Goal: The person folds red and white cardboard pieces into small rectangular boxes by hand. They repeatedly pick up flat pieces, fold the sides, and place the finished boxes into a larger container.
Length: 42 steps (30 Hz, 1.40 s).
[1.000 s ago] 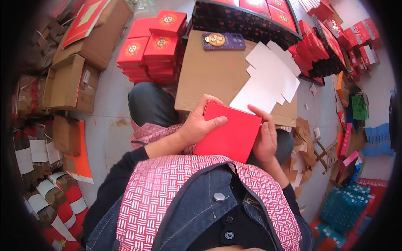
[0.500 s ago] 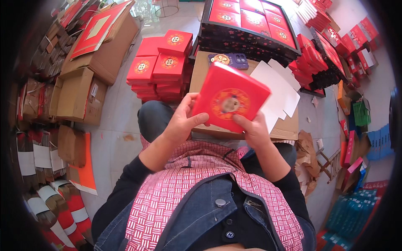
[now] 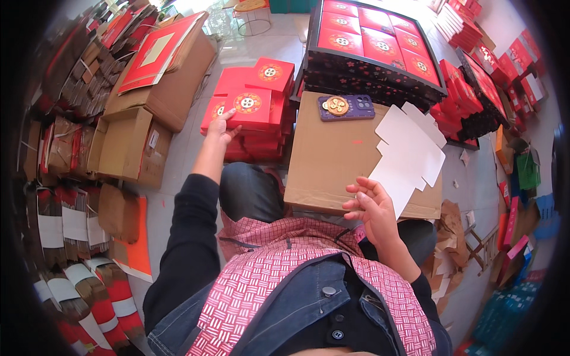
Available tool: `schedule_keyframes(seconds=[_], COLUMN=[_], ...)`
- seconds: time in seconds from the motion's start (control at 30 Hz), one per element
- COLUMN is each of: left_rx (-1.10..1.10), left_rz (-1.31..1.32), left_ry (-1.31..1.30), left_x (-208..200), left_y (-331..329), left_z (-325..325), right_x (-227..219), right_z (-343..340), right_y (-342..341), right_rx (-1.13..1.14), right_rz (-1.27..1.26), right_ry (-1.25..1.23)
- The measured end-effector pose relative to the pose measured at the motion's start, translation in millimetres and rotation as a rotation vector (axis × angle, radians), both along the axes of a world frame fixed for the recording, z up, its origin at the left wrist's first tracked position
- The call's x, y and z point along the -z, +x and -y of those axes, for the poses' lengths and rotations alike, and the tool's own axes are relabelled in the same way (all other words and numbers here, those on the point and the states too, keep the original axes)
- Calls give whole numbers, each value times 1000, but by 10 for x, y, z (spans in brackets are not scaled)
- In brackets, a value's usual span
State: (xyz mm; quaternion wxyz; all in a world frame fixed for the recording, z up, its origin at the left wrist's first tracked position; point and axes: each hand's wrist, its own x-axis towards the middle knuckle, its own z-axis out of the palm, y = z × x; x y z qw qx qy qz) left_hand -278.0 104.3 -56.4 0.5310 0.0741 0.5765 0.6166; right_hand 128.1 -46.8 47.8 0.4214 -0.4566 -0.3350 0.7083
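My left hand (image 3: pixel 221 130) reaches out to the stack of red boxes at the far left. Its thumb lies over the corner of a flat red box (image 3: pixel 256 114) with a round gold emblem, and its fingers are at the near edge. This box rests on top of other red boxes (image 3: pixel 252 148). Above the near edge of a cardboard carton, my right hand (image 3: pixel 377 210) is open, fingers loosely curled and apart. Beside it lie white die-cut card sheets (image 3: pixel 409 151) on the brown carton (image 3: pixel 326 160). A purple phone (image 3: pixel 361 110) with a gold round piece lies at the carton's far edge.
Black floral trays (image 3: pixel 368 77) filled with red boxes are stacked beyond the carton. More red boxes (image 3: pixel 454 89) stand to the right. Cardboard boxes (image 3: pixel 133 145) and bundled flat card (image 3: pixel 62 216) line the left side. Crumpled brown paper (image 3: pixel 449 237) lies at right.
The red box has gone from between both hands over the carton to the stack at the left, carried by my left hand. My right hand has let go and stays near the carton.
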Motion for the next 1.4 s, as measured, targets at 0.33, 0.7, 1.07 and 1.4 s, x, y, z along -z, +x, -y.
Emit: schedule_keyframes(seconds=[0.33, 0.7, 1.07, 1.4], left_rx=[138, 240, 1005, 855], left_rz=[77, -552, -1142, -1117], left_ry=[164, 366, 1000, 886], left_x=[142, -469, -569, -444], left_y=[81, 1128, 2850, 2883], left_z=[-77, 969, 1242, 1355], right_x=[216, 624, 467, -742], right_z=[297, 342, 424, 761], right_y=[505, 996, 983, 952], right_rx=[-110, -185, -5, -331], right_rz=[1205, 1593, 1218, -446], right_ry=[941, 1147, 1160, 971])
